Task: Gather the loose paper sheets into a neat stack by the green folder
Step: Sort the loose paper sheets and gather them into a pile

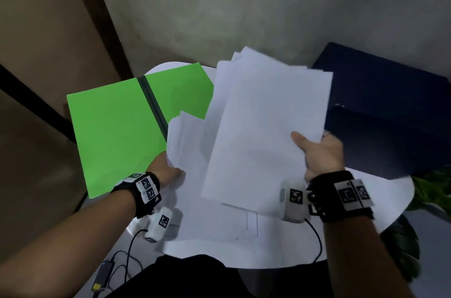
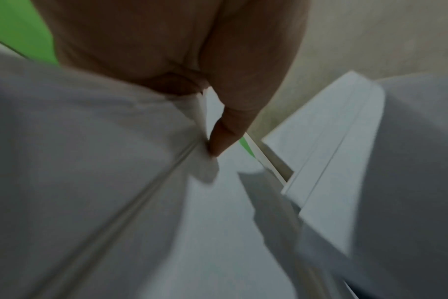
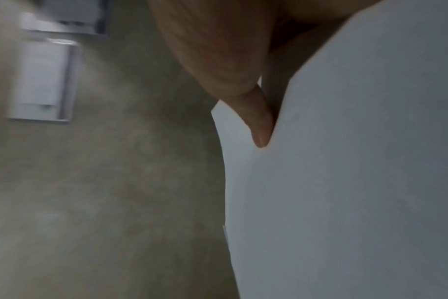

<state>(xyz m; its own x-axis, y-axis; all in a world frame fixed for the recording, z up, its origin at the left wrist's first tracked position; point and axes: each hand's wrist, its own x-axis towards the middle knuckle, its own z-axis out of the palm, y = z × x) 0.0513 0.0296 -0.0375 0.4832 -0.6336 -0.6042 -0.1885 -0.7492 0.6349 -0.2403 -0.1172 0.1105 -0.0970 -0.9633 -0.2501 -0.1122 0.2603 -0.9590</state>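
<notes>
A bright green folder with a dark elastic band lies at the left of the round white table. My right hand pinches a fanned bundle of white sheets, lifted above the table's middle, thumb on top. In the right wrist view the thumb presses on these sheets. My left hand grips the near left corner of a second, lower batch of white sheets beside the folder's right edge. The left wrist view shows the thumb pinching a bent paper corner.
A dark navy box covers the right back of the table. Green plant leaves show past the right rim. More white paper with a faint drawn rectangle lies flat near the front edge. Cables hang off the front left.
</notes>
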